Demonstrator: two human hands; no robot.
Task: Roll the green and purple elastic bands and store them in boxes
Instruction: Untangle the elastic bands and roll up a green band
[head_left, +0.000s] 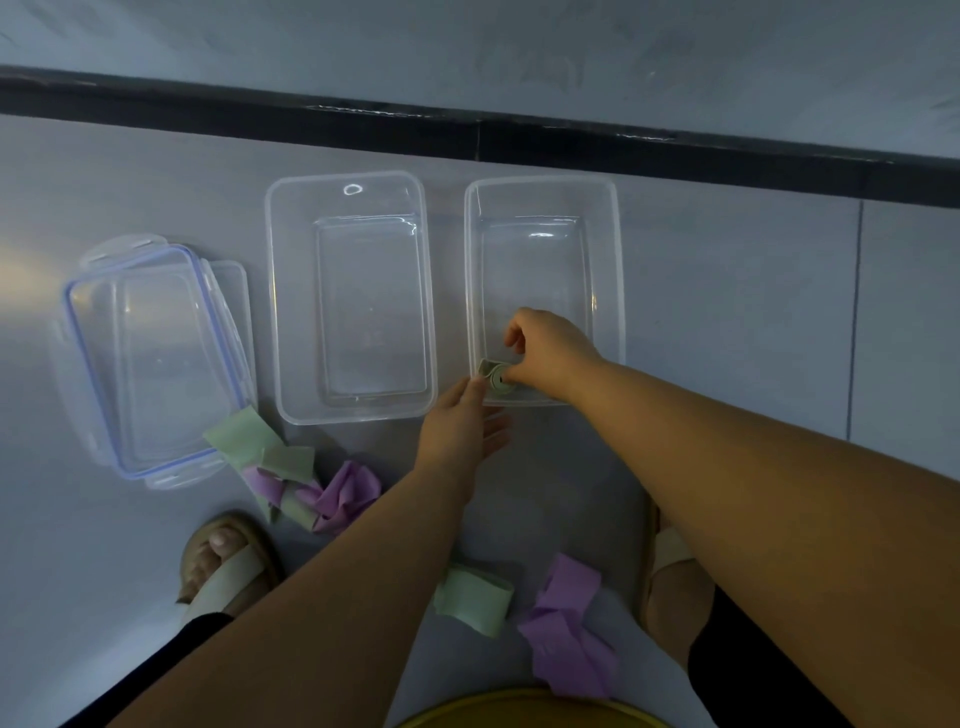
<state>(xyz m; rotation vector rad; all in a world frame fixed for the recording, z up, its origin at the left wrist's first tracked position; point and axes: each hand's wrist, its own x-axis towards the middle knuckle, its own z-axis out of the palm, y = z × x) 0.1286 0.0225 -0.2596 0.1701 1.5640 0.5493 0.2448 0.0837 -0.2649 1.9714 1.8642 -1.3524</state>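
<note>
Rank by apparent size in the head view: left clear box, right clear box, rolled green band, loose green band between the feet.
1. left clear box and right clear box: alike, not ranked.
2. loose green band, though nearer the camera, so unsure.
3. rolled green band, pinched by the right hand.

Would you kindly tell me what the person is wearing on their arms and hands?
The left hand and right hand are bare: no gloves, rings, watch or bracelets show, and no sleeves cover the forearms.
</note>
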